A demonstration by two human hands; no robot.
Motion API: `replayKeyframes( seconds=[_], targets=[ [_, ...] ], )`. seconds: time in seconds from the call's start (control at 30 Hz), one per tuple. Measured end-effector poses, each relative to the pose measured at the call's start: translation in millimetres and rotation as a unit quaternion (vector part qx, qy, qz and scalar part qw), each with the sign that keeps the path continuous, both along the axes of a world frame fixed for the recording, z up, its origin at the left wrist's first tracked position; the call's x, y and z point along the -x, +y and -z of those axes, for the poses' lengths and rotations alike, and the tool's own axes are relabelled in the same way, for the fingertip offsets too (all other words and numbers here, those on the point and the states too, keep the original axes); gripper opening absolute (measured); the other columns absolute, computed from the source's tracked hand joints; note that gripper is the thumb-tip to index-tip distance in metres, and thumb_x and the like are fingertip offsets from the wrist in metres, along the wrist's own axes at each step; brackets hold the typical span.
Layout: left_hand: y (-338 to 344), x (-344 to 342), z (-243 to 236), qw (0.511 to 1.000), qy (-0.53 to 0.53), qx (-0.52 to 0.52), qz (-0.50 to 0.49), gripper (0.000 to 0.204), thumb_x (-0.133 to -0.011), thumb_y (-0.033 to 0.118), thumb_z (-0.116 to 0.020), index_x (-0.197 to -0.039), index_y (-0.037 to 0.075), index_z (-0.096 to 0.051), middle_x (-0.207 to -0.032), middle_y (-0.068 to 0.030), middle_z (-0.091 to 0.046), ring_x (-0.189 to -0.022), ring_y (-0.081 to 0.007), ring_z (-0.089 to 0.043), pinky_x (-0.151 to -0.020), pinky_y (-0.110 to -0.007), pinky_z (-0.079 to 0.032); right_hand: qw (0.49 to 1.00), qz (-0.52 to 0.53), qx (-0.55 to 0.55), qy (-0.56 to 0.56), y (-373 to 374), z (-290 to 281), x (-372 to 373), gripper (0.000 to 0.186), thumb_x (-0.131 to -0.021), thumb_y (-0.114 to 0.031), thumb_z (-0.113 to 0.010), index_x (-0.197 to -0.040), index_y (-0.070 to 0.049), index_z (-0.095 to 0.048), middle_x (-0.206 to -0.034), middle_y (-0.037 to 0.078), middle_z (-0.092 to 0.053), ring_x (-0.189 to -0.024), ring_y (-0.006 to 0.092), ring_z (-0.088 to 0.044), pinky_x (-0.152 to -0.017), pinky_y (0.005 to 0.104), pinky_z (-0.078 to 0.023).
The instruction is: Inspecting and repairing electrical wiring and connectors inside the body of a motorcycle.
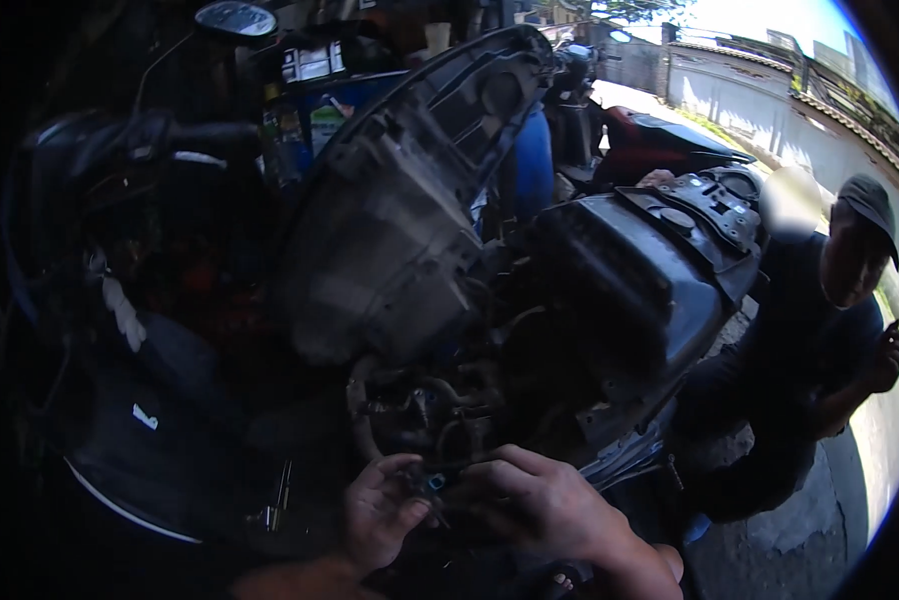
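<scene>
Low in the middle of the view, my left hand [385, 510] has its thumb and fingers closed round a small dark part with a teal ring [436, 482]. My right hand [555, 505] is bent in from the right, its fingers curled close to that part. Shade and the back of the hand hide what its fingertips grip. Just beyond both hands lies the exposed engine bay [425, 410] of a scooter, with hoses and metal pieces. Over it stands a raised seat [400, 220], its underside turned toward me.
A black storage box [610, 270] sits right of the engine bay. Thin metal tools [280, 495] lie left of my hands on the dark scooter floorboard [160, 400]. A person in a cap [820, 300] is close at the right. Behind stands another motorcycle [660, 140].
</scene>
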State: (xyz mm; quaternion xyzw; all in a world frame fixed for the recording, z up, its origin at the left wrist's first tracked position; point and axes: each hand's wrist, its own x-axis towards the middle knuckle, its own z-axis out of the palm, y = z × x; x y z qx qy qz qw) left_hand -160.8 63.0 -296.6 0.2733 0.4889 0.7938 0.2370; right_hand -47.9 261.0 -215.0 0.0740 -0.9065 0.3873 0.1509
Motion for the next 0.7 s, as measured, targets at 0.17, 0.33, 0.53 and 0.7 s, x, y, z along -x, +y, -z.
replayKeyframes(
  seconds=[0.17,0.33,0.53,0.7],
  targets=[
    [-2,14,5,0.997,0.038,0.068,0.028,0.057,-0.092,0.010,-0.074,-0.139,-0.003,-0.044,-0.101,-0.0129,-0.070,-0.088,-0.0162,-0.070,-0.078,-0.030,-0.059,0.999,0.037,0.010,-0.031,-5,-1,5,0.034,-0.080,-0.004,-0.077,-0.113,-0.007,-0.069,-0.101,0.012,-0.067,-0.086,0.0311,-0.070,-0.071,0.0378,-0.058],
    [-9,9,4,0.996,0.027,0.084,0.018,0.058,-0.092,0.012,-0.075,-0.139,-0.003,-0.045,-0.093,-0.0097,-0.070,-0.083,-0.0110,-0.066,-0.074,-0.026,-0.055,0.999,0.026,0.019,-0.041,-13,4,14,0.032,-0.080,-0.003,-0.077,-0.111,-0.005,-0.070,-0.100,0.012,-0.067,-0.087,0.0304,-0.071,-0.072,0.0368,-0.058],
    [-15,9,1,0.994,0.043,0.103,0.006,0.059,-0.091,0.013,-0.077,-0.139,-0.003,-0.047,-0.092,-0.0098,-0.070,-0.081,-0.0109,-0.066,-0.073,-0.025,-0.054,0.999,0.025,0.008,-0.025,-14,6,18,0.033,-0.077,0.001,-0.078,-0.109,-0.003,-0.070,-0.101,0.012,-0.069,-0.086,0.0276,-0.072,-0.072,0.0343,-0.058],
    [-8,7,-2,0.993,0.059,0.098,0.031,0.055,-0.091,0.008,-0.075,-0.138,-0.004,-0.048,-0.088,-0.0073,-0.069,-0.078,-0.0096,-0.065,-0.070,-0.024,-0.052,1.000,0.002,-0.003,0.000,-11,6,17,0.034,-0.078,-0.001,-0.079,-0.111,-0.001,-0.067,-0.100,0.015,-0.068,-0.091,0.0314,-0.070,-0.079,0.0380,-0.058]
  ],
)
